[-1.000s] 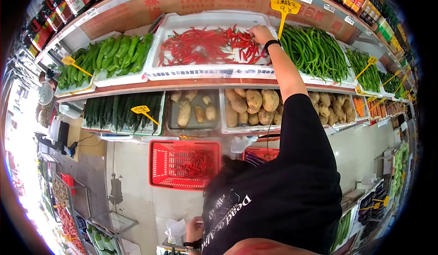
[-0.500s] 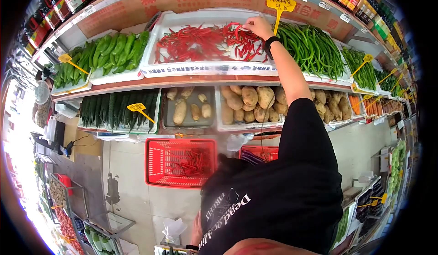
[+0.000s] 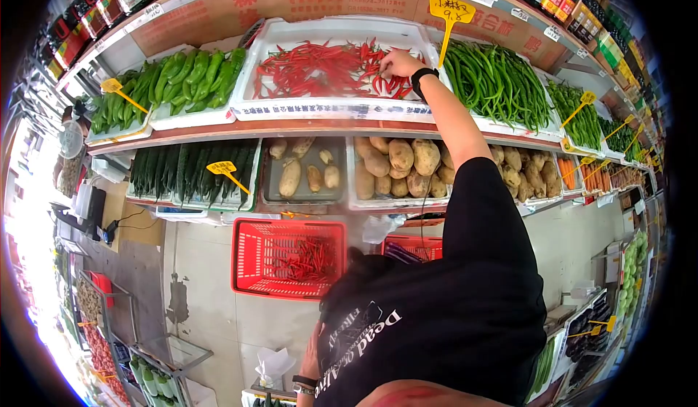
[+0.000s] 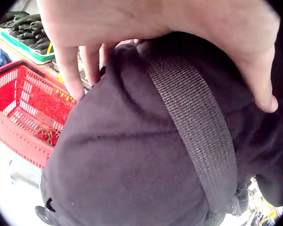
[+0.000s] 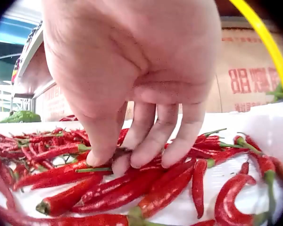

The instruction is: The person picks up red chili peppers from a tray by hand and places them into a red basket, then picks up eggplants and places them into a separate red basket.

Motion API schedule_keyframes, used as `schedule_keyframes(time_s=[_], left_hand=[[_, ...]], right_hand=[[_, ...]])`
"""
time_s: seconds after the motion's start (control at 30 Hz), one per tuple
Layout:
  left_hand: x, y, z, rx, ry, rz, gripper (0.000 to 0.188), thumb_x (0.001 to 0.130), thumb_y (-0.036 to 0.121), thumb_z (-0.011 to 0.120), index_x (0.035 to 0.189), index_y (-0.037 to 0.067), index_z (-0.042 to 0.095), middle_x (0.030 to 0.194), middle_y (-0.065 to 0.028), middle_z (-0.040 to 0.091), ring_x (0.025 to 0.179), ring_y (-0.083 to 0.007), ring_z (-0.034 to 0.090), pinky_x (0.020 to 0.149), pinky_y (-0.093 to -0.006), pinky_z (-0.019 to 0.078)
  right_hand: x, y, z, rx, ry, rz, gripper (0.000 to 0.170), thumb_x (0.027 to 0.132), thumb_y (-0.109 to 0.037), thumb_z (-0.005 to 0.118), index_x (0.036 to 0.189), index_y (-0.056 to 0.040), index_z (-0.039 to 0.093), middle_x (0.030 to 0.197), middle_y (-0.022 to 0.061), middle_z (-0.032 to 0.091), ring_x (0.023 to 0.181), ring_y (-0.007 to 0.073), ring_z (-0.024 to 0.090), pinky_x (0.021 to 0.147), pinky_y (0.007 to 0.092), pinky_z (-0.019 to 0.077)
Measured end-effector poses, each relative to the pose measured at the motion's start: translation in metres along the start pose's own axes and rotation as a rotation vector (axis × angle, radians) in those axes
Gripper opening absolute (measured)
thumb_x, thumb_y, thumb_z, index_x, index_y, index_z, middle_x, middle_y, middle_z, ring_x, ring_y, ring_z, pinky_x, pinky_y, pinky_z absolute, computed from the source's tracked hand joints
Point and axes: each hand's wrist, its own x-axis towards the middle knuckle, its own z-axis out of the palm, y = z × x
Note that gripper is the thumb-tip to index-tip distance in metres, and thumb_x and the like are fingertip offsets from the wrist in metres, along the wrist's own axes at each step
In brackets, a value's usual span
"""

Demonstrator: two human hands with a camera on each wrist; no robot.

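Note:
My right hand (image 3: 398,64) reaches down into a white foam tray (image 3: 342,109) of thin red chili peppers (image 3: 309,69). In the right wrist view its fingers point downward, and the thumb and index fingertip pinch at a red chili pepper (image 5: 61,176) with a green stem, among other glossy chilies. A curved chili (image 5: 231,200) lies apart at the lower right there. My left hand (image 4: 155,21) rests on dark cloth (image 4: 118,155) crossed by a woven strap (image 4: 193,122), fingers and thumb spread. From the head view that hand is partly hidden beside the black shirt (image 3: 443,298).
A red basket (image 3: 243,261) with red chilies inside stands on the floor. Green peppers (image 3: 193,76) and long green chilies (image 3: 494,83) flank the tray, with a yellow price sign (image 3: 451,10) at its right. Potatoes (image 3: 400,160) and cucumbers (image 3: 182,170) fill the shelf below.
My right hand has moved left and down, from the tray's back right to nearer its middle; a chili showed at its fingertips half a second ago. The left hand has drawn in against the body.

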Motion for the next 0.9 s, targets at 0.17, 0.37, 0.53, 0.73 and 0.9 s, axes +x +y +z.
schedule_keyframes(time_s=[0.17, 0.37, 0.53, 0.73, 0.9], left_hand=[[-0.001, -0.003, 0.001, -0.002, 0.023, -0.030, 0.069, 0.093, 0.005, 0.045, 0.157, 0.007, 0.019, 0.150, -0.0207, 0.043, 0.138, -0.0359, 0.042, 0.113, -0.0433, 0.0339], [-0.001, 0.001, 0.002, -0.021, 0.037, -0.028, 0.070, 0.091, 0.004, 0.048, 0.156, 0.007, 0.020, 0.149, -0.0196, 0.044, 0.136, -0.0364, 0.043, 0.112, -0.0432, 0.0363], [0.001, -0.001, 0.003, 0.082, 0.048, 0.070, 0.073, 0.091, 0.007, 0.054, 0.155, 0.004, 0.020, 0.148, -0.0206, 0.045, 0.133, -0.0377, 0.045, 0.110, -0.0437, 0.0379], [0.004, 0.013, -0.004, 0.036, 0.035, 0.010, 0.076, 0.090, 0.010, 0.059, 0.155, 0.004, 0.021, 0.147, -0.0215, 0.045, 0.132, -0.0375, 0.047, 0.109, -0.0433, 0.0387], [0.004, 0.007, -0.003, 0.037, 0.025, 0.024, 0.074, 0.091, 0.009, 0.057, 0.155, 0.004, 0.022, 0.147, -0.0215, 0.045, 0.133, -0.0369, 0.046, 0.110, -0.0427, 0.0384]], right_hand=[[-0.006, -0.033, -0.009, -0.160, -0.057, -0.030, 0.015, 0.073, -0.009, 0.077, 0.088, -0.0061, 0.074, 0.084, 0.0120, 0.073, 0.079, 0.0282, 0.069, 0.074, 0.0394, 0.0519], [-0.009, -0.037, -0.012, -0.326, -0.099, -0.081, 0.023, 0.070, -0.005, 0.077, 0.092, -0.0081, 0.073, 0.088, 0.0108, 0.072, 0.087, 0.0292, 0.068, 0.075, 0.0419, 0.0518], [-0.011, -0.026, -0.002, -0.517, 0.048, -0.204, 0.014, 0.074, -0.009, 0.072, 0.088, -0.0092, 0.071, 0.088, 0.0104, 0.069, 0.089, 0.0311, 0.066, 0.076, 0.0444, 0.0523], [-0.012, -0.020, 0.007, -0.601, 0.143, -0.162, 0.010, 0.081, -0.016, 0.067, 0.089, -0.0112, 0.073, 0.093, 0.0082, 0.068, 0.094, 0.0300, 0.064, 0.081, 0.0448, 0.0528], [-0.017, -0.028, -0.012, -0.449, 0.427, -0.127, 0.013, 0.084, -0.019, 0.065, 0.091, -0.0116, 0.074, 0.091, 0.0138, 0.069, 0.091, 0.0336, 0.065, 0.080, 0.0461, 0.0525]])
